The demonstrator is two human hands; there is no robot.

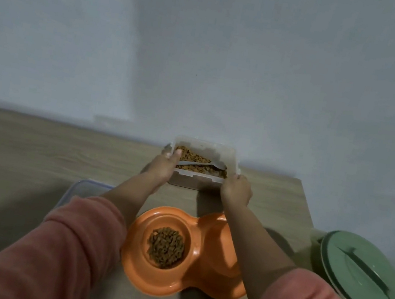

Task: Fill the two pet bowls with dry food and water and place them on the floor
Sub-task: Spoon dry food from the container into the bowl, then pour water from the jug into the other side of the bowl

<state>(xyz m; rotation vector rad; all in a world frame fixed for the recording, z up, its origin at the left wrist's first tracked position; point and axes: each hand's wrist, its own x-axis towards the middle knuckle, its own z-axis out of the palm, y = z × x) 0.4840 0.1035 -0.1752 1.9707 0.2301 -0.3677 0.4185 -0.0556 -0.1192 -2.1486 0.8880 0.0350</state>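
Observation:
An orange double pet bowl sits on the wooden table near me. Its left well holds brown dry food; its right well is partly hidden by my right forearm and looks empty. At the table's far edge stands a clear plastic food container with kibble and a white spoon lying in it. My left hand grips the container's left side, thumb over the rim. My right hand holds its right front corner.
A clear container lid with a blue rim lies on the table under my left forearm. A green lidded pot stands off the table's right edge. A grey wall rises right behind the table.

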